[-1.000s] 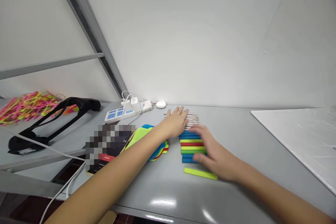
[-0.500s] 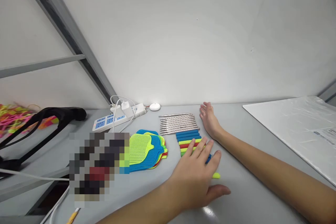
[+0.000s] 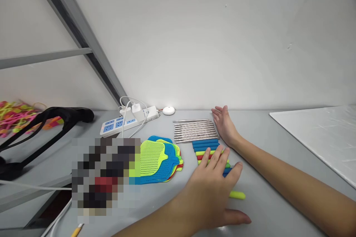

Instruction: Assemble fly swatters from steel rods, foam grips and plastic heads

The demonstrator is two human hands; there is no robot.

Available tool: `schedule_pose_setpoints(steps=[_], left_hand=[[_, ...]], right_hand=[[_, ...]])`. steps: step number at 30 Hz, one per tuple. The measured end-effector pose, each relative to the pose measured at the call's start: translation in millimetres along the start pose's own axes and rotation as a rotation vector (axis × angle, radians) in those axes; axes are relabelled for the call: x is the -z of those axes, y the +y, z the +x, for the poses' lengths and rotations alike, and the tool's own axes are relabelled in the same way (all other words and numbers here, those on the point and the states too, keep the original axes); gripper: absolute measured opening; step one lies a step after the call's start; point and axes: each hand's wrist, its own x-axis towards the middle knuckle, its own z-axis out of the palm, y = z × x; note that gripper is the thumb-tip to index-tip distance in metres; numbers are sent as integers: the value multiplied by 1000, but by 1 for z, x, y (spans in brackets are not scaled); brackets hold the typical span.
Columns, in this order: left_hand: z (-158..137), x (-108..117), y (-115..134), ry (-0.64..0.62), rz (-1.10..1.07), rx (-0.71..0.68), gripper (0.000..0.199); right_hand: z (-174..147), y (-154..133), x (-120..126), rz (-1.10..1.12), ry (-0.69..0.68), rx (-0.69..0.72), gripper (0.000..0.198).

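Observation:
My left hand (image 3: 211,183) lies palm down with fingers spread over a row of coloured plastic handles (image 3: 206,145) in blue, yellow-green, red and green, hiding part of them. A yellow-green handle (image 3: 237,194) pokes out under its thumb side, apart from the row. My right hand (image 3: 226,126) rests on its edge at the right end of a row of silver metal rods (image 3: 196,130), fingers stretched out and holding nothing. Left of the handles is an overlapping pile of perforated fly swatter heads (image 3: 152,157), yellow-green and blue on top, with red below.
A white power strip (image 3: 129,121) with plugs and cables lies by the wall, beside a small white rounded case (image 3: 168,110). A black frame (image 3: 66,118) and a colourful tangled heap (image 3: 20,116) are at far left. A wrapped white board (image 3: 319,133) lies right. A patch at lower left is pixelated.
The view has shifted, so the table items sit slightly farther right. More of the loose yellow-green handle shows beside my left hand. Both hands keep nearly the same pose.

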Motion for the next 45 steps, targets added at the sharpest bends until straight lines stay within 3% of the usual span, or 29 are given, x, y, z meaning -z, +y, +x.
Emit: schedule_pose_setpoints(steps=[31,39,45], left_hand=[[-3,0,-8,-22,-79,56,91],[-4,-6,-13,25,18,43,74],[-4,-5,-13,58,112,-8,63]], right_hand=[[-3,7,-16,-16,-34,31,64],[-6,6,-2,-162,106,83,58],[-35,-8,21,-340,165,99,45]])
